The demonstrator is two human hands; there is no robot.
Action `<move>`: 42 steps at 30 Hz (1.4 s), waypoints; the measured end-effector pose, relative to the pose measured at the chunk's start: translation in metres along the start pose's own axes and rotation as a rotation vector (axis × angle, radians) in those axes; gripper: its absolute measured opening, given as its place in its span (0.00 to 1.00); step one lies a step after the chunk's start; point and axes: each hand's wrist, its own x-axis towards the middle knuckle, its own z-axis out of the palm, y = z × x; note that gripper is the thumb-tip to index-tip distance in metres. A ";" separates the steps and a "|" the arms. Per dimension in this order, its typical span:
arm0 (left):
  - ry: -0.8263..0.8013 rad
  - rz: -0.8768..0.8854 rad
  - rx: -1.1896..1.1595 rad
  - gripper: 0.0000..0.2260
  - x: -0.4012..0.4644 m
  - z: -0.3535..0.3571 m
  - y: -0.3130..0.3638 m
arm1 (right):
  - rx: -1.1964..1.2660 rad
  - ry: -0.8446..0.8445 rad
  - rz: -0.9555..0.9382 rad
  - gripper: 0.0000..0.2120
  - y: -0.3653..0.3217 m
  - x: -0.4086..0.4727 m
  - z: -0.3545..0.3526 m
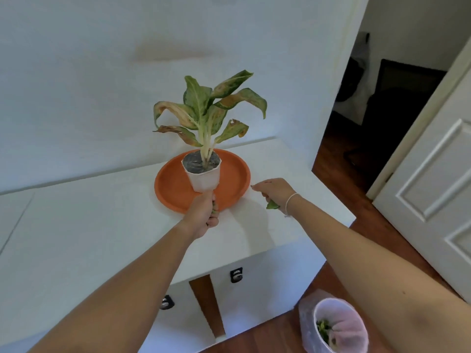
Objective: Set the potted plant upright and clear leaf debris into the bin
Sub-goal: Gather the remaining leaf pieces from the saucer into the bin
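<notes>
White table (107, 225) carried an orange saucer (237, 179) with the potted plant (204, 171) standing upright on it; the lined bin (336, 324) stood on the floor beside, holding leaf scraps. Left hand (204, 215) was curled around green leaf debris (214, 207) at the saucer's near edge. Right hand (274, 191), fingers bent down to the tabletop, gripped a green leaf (272, 205).

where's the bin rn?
In the head view, the white bag-lined bin stands on the wooden floor at bottom right, below the white table's right end and under the right forearm; green leaf scraps already lie inside.
</notes>
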 end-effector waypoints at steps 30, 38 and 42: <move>-0.272 -0.527 0.388 0.14 0.019 0.417 -0.258 | 0.928 0.611 0.716 0.10 0.394 -0.073 -0.269; -0.220 -0.691 0.391 0.16 0.096 0.412 -0.412 | 1.122 0.738 0.900 0.14 0.539 -0.008 -0.211; -0.293 -0.753 0.379 0.21 0.120 0.398 -0.466 | 1.171 0.647 0.943 0.08 0.593 0.022 -0.176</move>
